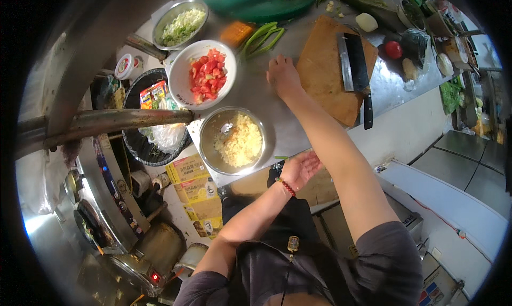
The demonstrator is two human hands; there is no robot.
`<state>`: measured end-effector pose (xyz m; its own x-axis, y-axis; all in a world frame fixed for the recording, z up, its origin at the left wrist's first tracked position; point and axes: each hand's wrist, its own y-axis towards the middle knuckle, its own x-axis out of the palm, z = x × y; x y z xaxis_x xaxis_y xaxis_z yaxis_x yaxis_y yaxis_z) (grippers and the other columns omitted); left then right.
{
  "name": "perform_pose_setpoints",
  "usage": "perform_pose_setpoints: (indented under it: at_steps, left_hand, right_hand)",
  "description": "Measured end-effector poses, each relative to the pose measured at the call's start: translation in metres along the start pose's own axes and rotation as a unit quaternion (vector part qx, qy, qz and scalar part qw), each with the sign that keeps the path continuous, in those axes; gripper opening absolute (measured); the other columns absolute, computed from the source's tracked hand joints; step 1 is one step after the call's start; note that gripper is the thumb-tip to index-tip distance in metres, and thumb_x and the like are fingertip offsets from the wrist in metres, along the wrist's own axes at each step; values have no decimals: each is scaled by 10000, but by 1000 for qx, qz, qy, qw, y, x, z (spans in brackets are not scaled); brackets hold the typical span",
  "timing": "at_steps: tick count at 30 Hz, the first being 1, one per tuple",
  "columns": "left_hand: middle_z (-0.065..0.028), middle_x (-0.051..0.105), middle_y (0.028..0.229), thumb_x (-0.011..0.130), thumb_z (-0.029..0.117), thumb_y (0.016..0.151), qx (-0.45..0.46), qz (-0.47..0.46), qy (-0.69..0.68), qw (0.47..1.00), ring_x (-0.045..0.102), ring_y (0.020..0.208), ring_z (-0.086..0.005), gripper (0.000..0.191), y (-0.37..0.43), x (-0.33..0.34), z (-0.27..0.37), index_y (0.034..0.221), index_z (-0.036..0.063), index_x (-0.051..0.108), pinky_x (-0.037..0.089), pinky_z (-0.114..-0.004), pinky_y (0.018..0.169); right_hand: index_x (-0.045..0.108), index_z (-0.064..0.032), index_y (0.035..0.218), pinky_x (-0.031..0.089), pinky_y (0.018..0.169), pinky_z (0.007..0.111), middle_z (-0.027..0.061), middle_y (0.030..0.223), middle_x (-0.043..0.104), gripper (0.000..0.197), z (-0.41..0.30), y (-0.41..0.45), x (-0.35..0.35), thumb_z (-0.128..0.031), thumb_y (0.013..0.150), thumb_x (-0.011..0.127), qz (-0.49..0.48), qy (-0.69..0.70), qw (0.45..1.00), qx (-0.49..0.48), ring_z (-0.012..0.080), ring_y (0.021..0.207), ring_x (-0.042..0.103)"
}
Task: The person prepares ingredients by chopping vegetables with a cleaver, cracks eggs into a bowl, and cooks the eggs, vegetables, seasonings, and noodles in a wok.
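My right hand is on the steel counter, fingers curled, between a white bowl of chopped tomato and a wooden cutting board. Whether it holds anything is hidden. Just below the counter's front edge, my left hand is palm up with nothing visible in it. A small green piece lies at that edge beside it. Left of my hands, a steel bowl contains minced garlic-like bits. A cleaver lies flat on the board, its black handle past the board's edge.
Green stalks lie behind the bowls, near a green round board. Another steel bowl holds chopped scallion. A black-lined bin stands left of the counter, under a metal rail. A tomato and a potato lie right of the board.
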<state>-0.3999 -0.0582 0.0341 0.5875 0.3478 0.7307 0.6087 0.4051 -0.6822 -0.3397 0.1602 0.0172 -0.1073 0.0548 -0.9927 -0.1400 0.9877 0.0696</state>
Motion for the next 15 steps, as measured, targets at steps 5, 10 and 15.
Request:
perform_pose_setpoints:
  at_steps: [5, 10, 15]
  left_hand:
    - [-178, 463, 1266, 284, 161, 965, -38, 48, -217, 974, 492, 1131, -296, 374, 6, -49, -9, 1242, -75, 374, 418, -382, 969]
    - [-186, 518, 1163, 238, 180, 957, -46, -281, -461, 841, 540, 1051, -292, 372, 29, -86, -19, 1172, -67, 414, 444, -454, 936]
    - [-211, 479, 1184, 261, 184, 961, -17, -62, -367, 928, 488, 1118, -324, 385, 11, -72, -6, 1214, -84, 371, 424, -452, 965]
  right_hand:
    - [527, -17, 1007, 429, 840, 405, 154, 1038, 491, 284, -21, -91, 0, -61, 728, 564, 57, 167, 973, -146, 363, 979, 459]
    - [547, -18, 1046, 436, 861, 417, 146, 1037, 506, 340, -3, -208, -18, -43, 708, 576, 32, 170, 971, -167, 344, 1040, 458]
    - [570, -16, 1035, 435, 841, 403, 154, 1100, 520, 292, -3, -231, -38, -76, 751, 606, 132, 285, 947, 59, 355, 1001, 500]
